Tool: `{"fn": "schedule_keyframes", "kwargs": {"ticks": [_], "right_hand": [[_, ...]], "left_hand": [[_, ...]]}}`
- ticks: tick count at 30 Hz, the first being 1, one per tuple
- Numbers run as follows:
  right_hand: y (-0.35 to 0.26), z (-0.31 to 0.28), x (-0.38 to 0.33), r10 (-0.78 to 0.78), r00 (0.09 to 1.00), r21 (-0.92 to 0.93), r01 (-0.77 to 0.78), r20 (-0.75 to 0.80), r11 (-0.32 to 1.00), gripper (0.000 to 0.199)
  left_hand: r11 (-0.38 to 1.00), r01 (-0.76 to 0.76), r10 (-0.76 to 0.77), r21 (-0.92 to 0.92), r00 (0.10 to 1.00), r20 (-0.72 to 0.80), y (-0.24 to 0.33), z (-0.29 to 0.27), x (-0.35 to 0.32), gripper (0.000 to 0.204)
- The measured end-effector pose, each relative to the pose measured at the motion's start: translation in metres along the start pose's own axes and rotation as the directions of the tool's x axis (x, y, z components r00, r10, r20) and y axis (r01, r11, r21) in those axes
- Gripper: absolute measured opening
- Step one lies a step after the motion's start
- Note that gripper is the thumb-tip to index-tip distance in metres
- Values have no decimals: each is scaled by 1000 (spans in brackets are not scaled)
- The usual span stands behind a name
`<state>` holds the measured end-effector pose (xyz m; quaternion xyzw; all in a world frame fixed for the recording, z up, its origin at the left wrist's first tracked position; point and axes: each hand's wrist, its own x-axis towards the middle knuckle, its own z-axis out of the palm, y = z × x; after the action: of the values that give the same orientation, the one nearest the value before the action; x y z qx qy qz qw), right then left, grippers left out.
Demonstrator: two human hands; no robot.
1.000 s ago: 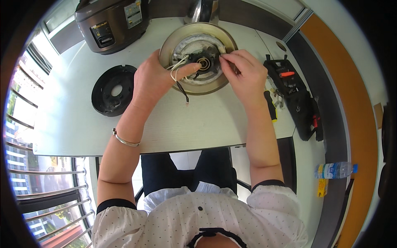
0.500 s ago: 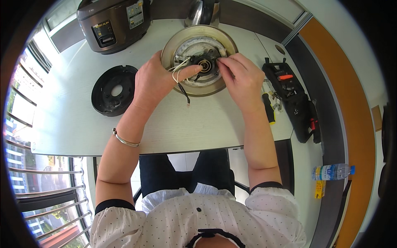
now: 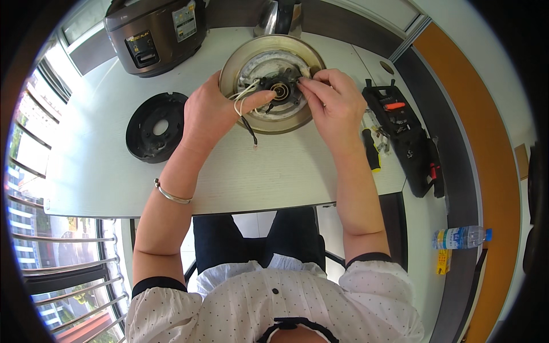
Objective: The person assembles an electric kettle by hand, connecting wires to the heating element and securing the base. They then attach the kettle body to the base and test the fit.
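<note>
Item: round metal appliance base (image 3: 273,123), upturned, upper centre of the frame on the white table (image 3: 274,171). A black centre fitting (image 3: 280,91) and loose white and black wires (image 3: 247,111) are exposed.

Left hand (image 3: 214,111): rests on the base's left rim, thumb stretched to the fitting, white wires looped over it; a loose press, no closed grasp.

Right hand (image 3: 331,103): fingertips pinched at the fitting's right edge; what they pinch is hidden.

Nearby: black plastic cover (image 3: 154,127) at left, brown rice cooker (image 3: 157,31) at upper left, screwdriver (image 3: 370,150) and black tool tray (image 3: 406,137) at right.

Risks, as judged: the wires under the thumb could snag or pull from their joints if the base turns; a small part pinched at the fitting could slip and drop into the housing; the base could slide on the smooth table, being only lightly held.
</note>
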<state>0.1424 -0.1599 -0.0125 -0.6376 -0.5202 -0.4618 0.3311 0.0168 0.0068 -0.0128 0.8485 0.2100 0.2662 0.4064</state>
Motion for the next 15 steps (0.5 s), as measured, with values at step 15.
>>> {"fn": "schedule_keyframes", "kwargs": {"ticks": [15], "right_hand": [[8,3,0,168,986,152,-168,12,974,16]], "left_hand": [[1000,-14,14,0,1000,-13,-3,2,1,79]]}}
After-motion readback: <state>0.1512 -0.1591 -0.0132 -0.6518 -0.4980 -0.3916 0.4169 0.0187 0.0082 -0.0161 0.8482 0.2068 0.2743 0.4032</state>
